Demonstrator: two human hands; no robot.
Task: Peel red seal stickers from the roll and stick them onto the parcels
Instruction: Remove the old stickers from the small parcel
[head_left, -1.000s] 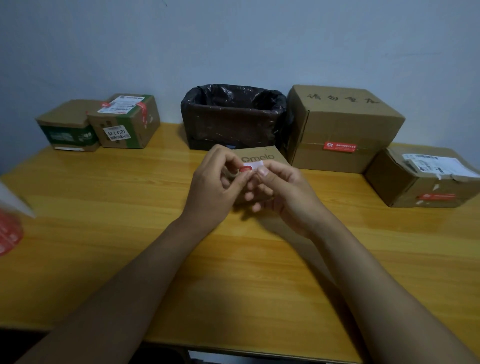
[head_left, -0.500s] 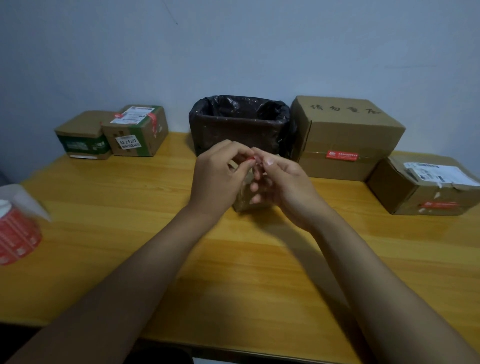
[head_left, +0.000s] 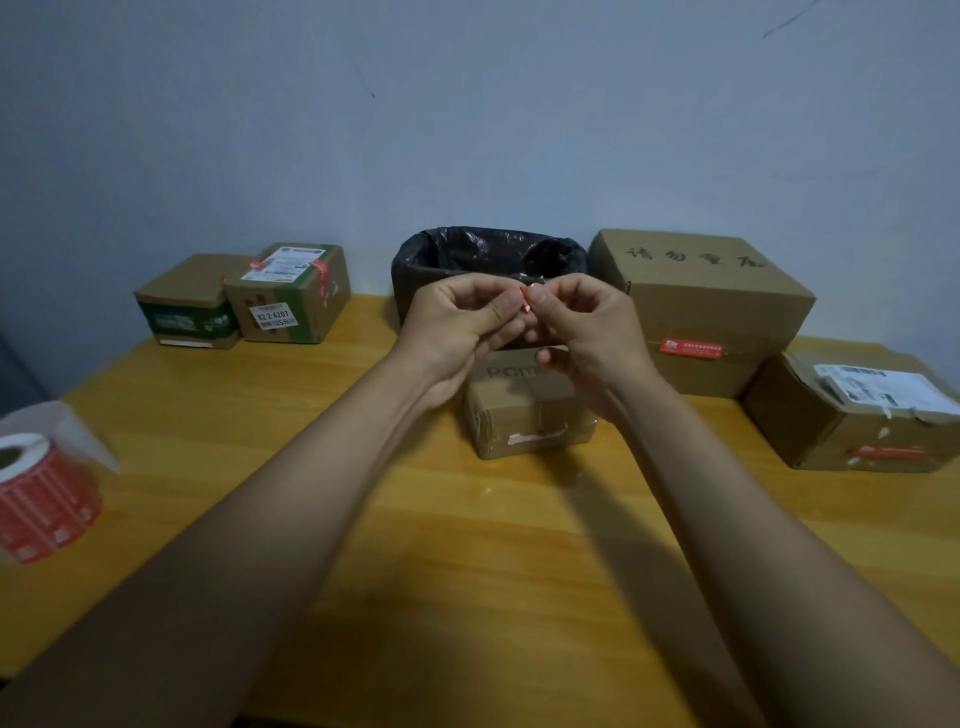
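Note:
My left hand (head_left: 457, 322) and my right hand (head_left: 587, 327) meet in the air above a small brown parcel (head_left: 524, 415) at the table's middle. Between their fingertips they pinch a small red seal sticker (head_left: 525, 300) with its white backing. The sticker roll (head_left: 39, 493), red with a loose clear tail, stands at the table's left edge, away from both hands. The small parcel's front shows a strip of white tape and no red sticker.
A bin lined with a black bag (head_left: 488, 260) stands at the wall behind my hands. Two small boxes (head_left: 244, 299) sit at the back left. A large box (head_left: 701, 306) and a lower box (head_left: 857, 415), each with a red sticker, sit at the right.
Both hands have risen with the sticker, now in front of the bin. The view has tilted up, showing more of the small parcel and the roll.

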